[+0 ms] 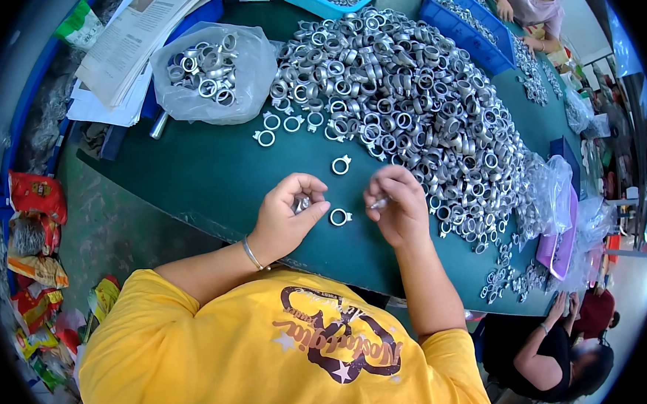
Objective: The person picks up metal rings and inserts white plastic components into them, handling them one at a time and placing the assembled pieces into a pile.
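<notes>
Metal rings (420, 85) are heaped high on a green table (188, 173), ahead and to the right of two bare hands. A small metal piece (302, 204) is held in the curled fingers of the left hand (289, 213); another small piece (380, 203) is pinched between thumb and fingers of the right hand (401, 208), its shape too hidden to tell. Between the hands one loose ring (349, 217) is laid flat; a second loose ring (347, 158) is seen farther in. Both pieces are probably best gripped lightly by fingertip, low over the open patch, so that nothing dropped is lost among the rings. Reach on the right is hemmed in by the heap. Beyond, a translucent bag (253, 73) of rings, stacked papers (132, 47) and a blue crate (503, 52) are placed; a purple tray (564, 254) is set at the right.
</notes>
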{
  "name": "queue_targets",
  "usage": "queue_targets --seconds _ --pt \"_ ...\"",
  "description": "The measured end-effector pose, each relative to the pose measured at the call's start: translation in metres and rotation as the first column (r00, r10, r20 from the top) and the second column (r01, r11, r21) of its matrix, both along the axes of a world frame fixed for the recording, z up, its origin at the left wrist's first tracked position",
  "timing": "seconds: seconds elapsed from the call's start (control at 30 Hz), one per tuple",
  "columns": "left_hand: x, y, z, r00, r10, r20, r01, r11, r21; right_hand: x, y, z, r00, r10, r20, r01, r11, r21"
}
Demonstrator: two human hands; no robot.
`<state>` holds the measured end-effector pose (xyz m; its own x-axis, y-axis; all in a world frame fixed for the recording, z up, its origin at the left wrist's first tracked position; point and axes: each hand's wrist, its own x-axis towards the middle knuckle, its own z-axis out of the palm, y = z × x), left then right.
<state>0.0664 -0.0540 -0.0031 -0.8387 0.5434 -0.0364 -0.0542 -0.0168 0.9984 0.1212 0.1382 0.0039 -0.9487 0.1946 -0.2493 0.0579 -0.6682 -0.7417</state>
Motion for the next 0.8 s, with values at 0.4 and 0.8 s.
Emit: queue_targets --seconds 0.4,0.8 --pt "-0.003 0.001 0.005 0.943 -0.059 0.326 0.052 0.998 0.029 -0.008 -0.010 -0.007 0.969 0.217 0.119 -0.216 0.504 0.836" --pt "-0.002 0.010 0.010 0.979 -0.194 -0.058 0.197 0.979 0.048 0.028 -0.019 0.008 0.997 0.069 -0.030 -0.034 0.767 0.641"
